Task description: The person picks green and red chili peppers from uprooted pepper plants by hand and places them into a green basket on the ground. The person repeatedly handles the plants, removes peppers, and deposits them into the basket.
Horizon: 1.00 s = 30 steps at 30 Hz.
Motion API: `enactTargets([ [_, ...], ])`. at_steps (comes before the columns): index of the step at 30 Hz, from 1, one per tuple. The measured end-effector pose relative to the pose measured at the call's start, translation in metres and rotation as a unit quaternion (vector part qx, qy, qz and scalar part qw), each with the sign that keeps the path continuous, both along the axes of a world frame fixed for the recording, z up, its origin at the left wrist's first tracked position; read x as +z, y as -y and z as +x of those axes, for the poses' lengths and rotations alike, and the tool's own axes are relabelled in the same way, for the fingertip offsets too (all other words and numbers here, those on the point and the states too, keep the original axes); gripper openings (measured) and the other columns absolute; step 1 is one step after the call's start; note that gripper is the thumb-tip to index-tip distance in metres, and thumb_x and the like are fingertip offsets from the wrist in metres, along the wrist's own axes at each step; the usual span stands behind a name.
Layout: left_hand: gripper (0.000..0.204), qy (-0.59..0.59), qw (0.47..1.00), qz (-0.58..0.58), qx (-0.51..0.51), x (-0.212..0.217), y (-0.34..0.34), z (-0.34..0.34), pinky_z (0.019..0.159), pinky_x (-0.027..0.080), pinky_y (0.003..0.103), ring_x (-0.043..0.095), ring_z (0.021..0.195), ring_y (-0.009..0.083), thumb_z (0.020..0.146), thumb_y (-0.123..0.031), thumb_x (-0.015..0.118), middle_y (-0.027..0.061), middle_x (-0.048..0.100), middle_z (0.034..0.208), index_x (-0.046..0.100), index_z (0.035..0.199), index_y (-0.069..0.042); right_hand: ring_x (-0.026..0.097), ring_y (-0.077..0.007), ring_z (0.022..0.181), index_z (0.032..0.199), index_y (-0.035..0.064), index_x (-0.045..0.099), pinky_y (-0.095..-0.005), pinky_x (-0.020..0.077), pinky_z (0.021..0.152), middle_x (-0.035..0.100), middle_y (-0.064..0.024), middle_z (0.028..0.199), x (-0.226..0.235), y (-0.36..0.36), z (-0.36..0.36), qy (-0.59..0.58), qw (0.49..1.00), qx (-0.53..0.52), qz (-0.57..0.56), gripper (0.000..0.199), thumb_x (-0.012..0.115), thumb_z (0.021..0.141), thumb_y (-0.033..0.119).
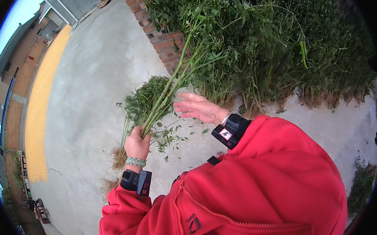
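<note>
My left hand (137, 144) is closed round the lower stems of a bundle of pepper plants (172, 86). The long green stalks slant up and to the right, and their leafy tops run into the big heap behind. My right hand (200, 108) is held just right of the stalks, fingers stretched out and apart, with nothing in it. Below and behind the bundle, a smaller pile of cut plants (145, 96) lies on the concrete, its roots toward my left wrist. A long green pepper (303, 53) hangs at the heap's front.
A tall heap of uprooted green plants (253, 47) fills the upper right, its roots along the ground. It rests by a brick pillar (158, 34). Loose leaves (166, 138) lie scattered on the concrete floor (92, 89). A strip of yellow grain (43, 110) is spread at the left.
</note>
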<state>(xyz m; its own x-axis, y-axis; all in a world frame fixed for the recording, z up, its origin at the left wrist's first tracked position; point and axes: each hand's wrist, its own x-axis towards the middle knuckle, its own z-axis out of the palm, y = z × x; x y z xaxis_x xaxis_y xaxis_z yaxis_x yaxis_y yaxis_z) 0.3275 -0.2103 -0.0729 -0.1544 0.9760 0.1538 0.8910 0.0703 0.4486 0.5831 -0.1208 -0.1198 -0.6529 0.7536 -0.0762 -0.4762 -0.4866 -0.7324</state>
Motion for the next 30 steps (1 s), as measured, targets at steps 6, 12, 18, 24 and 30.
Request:
enactTargets([
  [6, 0.018, 0.022, 0.999, 0.042, 0.009, 0.05, 0.029, 0.002, 0.054, 0.046, 0.032, 0.059, 0.057, 0.0247, 0.071, -0.016, 0.067, 0.0119, 0.06, 0.065, 0.059, 0.084, -0.006, 0.051, -0.0266, 0.106, 0.13, 0.0083, 0.036, -0.0397, 0.0422, 0.092, 0.049, -0.0127, 0.122, 0.043, -0.04, 0.056, -0.195, 0.958, -0.198, -0.073, 0.044, 0.05, 0.091, 0.022],
  [12, 0.015, 0.203, 0.977, 0.069, -0.013, 0.098, 0.049, 0.004, 0.056, 0.041, 0.02, 0.05, 0.062, 0.0051, 0.074, 0.007, 0.053, 0.0008, 0.062, 0.072, 0.055, 0.087, 0.0, 0.058, -0.0199, 0.093, 0.131, 0.0076, 0.035, -0.0343, 0.0474, 0.083, 0.055, -0.0088, 0.111, 0.175, -0.066, 0.088, -0.219, 0.926, -0.166, 0.261, 0.039, 0.042, 0.094, 0.014],
  [18, 0.016, 0.098, 0.978, 0.182, 0.035, 0.122, 0.091, -0.032, 0.055, 0.041, 0.022, 0.053, 0.061, 0.009, 0.071, 0.008, 0.053, 0.0045, 0.061, 0.07, 0.055, 0.084, -0.001, 0.055, -0.0217, 0.103, 0.128, 0.0019, 0.037, -0.0344, 0.0452, 0.089, 0.054, -0.0112, 0.116, 0.161, -0.024, 0.068, -0.099, 0.949, -0.134, 0.269, 0.039, 0.046, 0.091, 0.012],
  [24, 0.014, 0.056, 0.97, 0.201, 0.122, 0.095, 0.16, -0.094, 0.052, 0.04, 0.024, 0.05, 0.055, 0.0101, 0.069, 0.004, 0.057, 0.0044, 0.058, 0.064, 0.055, 0.082, -0.002, 0.059, -0.0197, 0.096, 0.116, 0.0017, 0.048, -0.032, 0.0489, 0.084, 0.057, -0.0133, 0.11, 0.082, 0.004, 0.051, -0.023, 0.99, -0.084, 0.112, 0.028, 0.048, 0.091, 0.013],
  [30, 0.014, 0.118, 0.956, 0.203, 0.176, 0.035, 0.19, -0.128, 0.052, 0.041, 0.024, 0.051, 0.055, 0.009, 0.067, 0.002, 0.062, 0.0046, 0.058, 0.063, 0.058, 0.079, -0.003, 0.059, -0.0152, 0.09, 0.113, 0.0038, 0.05, -0.0289, 0.0497, 0.079, 0.058, -0.0094, 0.106, 0.065, 0.012, 0.014, 0.02, 0.988, -0.11, 0.106, 0.024, 0.048, 0.091, 0.011],
])
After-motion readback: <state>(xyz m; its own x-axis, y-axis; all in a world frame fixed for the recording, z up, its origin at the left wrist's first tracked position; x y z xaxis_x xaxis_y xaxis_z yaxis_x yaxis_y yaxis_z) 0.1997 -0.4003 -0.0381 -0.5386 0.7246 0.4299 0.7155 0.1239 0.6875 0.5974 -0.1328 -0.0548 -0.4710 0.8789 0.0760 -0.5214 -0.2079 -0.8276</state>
